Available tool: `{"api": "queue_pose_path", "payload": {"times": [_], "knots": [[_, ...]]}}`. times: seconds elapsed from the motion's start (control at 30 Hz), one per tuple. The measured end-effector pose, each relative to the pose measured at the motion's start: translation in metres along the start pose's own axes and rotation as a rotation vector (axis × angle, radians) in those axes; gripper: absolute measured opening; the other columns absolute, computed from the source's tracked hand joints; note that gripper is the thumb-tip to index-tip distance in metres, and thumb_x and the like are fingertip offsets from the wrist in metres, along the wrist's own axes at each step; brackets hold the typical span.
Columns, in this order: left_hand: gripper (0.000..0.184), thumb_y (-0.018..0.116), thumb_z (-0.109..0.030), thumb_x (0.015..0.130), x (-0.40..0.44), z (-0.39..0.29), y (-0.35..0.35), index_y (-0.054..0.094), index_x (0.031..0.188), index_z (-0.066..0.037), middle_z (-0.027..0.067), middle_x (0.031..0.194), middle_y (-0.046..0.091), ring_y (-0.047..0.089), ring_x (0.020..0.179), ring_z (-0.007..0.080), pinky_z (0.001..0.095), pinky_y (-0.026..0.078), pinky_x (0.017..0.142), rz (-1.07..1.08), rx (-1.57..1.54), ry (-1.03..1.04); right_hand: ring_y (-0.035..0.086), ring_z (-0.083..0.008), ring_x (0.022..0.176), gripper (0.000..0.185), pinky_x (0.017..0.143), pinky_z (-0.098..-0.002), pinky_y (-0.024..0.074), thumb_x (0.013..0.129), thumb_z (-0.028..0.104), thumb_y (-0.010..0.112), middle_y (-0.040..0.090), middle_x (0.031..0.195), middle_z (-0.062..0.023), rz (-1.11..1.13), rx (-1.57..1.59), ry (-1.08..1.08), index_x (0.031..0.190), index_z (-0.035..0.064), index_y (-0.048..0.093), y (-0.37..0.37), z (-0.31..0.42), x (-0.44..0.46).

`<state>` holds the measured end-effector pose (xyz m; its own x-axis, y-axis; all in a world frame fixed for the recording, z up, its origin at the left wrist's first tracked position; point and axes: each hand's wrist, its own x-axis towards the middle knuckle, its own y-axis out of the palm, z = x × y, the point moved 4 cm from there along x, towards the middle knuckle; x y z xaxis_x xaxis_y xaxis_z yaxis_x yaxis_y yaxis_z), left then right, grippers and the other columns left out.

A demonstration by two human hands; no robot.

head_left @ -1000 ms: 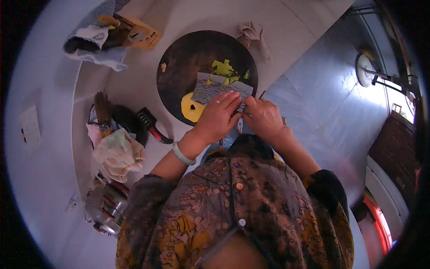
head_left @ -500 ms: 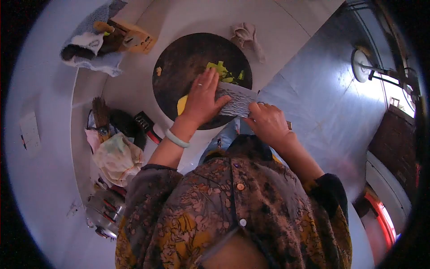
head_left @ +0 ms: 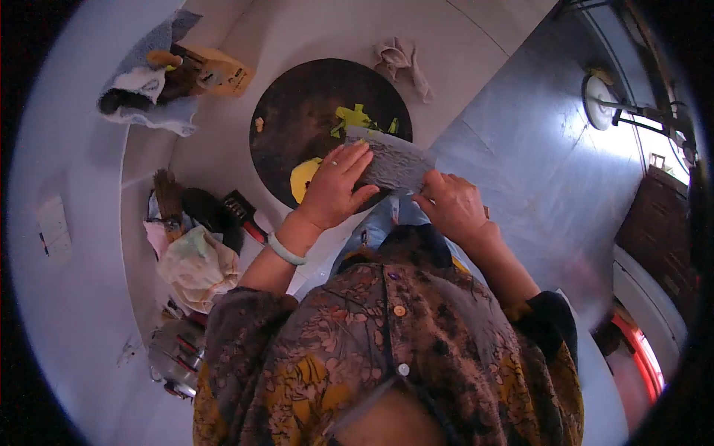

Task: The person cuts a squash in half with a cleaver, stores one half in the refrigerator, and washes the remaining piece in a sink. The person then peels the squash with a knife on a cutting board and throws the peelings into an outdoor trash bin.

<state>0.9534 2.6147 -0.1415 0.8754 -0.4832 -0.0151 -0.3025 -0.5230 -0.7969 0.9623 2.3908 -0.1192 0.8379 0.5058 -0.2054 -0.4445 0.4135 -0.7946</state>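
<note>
My right hand (head_left: 455, 207) is closed around the handle of a cleaver with a wide, wavy-textured blade (head_left: 398, 165). The blade slants over the right part of a round dark cutting board (head_left: 290, 104). My left hand (head_left: 335, 186) has its fingers stretched out, their tips at the left end of the blade and the thumb apart. Just beyond the blade lie bright green cut pieces (head_left: 355, 117). A yellow piece with a rounded edge (head_left: 302, 178) rests on the board left of my left hand, partly hidden by it. A small orange-tan scrap (head_left: 259, 124) is near the board's left edge.
A crumpled cloth (head_left: 401, 63) lies beyond the board. At the upper left are a cardboard box (head_left: 223, 72) and a grey towel (head_left: 167, 115). A brush (head_left: 167, 195), a pale cloth (head_left: 197, 267) and a metal pot (head_left: 175, 353) stand along the left.
My left hand has drawn back toward me, uncovering more of the yellow piece and the blade. The cleaver blade has turned and now covers some of the green pieces' near side.
</note>
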Motion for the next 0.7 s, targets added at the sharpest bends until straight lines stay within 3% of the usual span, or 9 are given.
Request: {"api": "queue_pose_path", "payload": {"times": [0.4,0.53,0.7], "knots": [[0.071,0.057,-0.049,0.09,0.02,0.004,0.017,0.042,0.138,0.001,0.0197,0.146,0.04,0.036,0.138,0.0317,0.048,0.022,0.116,0.032,0.084,-0.076,0.063,-0.0333,0.072,0.027,0.064,-0.0455,0.0499,0.079,0.02,0.073,0.063,0.076,-0.0115,-0.015,-0.086,-0.084,0.087,0.0057,0.052,-0.012,0.003,-0.003],[0.07,0.056,-0.048,0.091,0.024,0.006,0.014,0.043,0.138,0.001,0.0198,0.144,0.043,0.038,0.137,0.0315,0.0491,0.022,0.115,0.014,0.121,-0.14,0.062,-0.0342,0.071,0.027,0.064,-0.0457,0.0499,0.079,0.021,0.073,0.062,0.075,-0.012,-0.04,-0.087,-0.125,0.086,0.0056,0.052,-0.016,0.007,-0.002],[0.062,0.051,-0.046,0.095,0.027,0.027,0.009,0.049,0.134,0.002,0.0217,0.139,0.049,0.043,0.132,0.0345,0.0469,0.027,0.114,-0.1,0.077,-0.196,0.062,-0.0356,0.071,0.024,0.064,-0.0465,0.0499,0.082,0.02,0.069,0.063,0.077,-0.0143,0.1,-0.081,-0.105,0.089,0.0049,0.053,-0.021,0.01,-0.009]]}}
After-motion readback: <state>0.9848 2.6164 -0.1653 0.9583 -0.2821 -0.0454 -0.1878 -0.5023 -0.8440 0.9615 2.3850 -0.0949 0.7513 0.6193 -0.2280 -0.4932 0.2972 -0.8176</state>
